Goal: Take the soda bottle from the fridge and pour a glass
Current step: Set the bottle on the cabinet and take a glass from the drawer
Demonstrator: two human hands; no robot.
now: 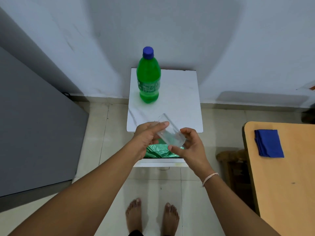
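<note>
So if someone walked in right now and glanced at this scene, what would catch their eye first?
Probably the green soda bottle with its blue cap, standing upright and closed at the back of the small white table. Next, the clear empty glass, held tilted in front of the table by the left hand and right hand. A folded blue cloth lies on the wooden table at right.

A pale blue-white wall (170,23) meets a cream tiled floor (95,150). A small white tabletop (180,99) stands against it, a grey fridge (34,125) at left, a wooden desk (281,184) at right.
</note>
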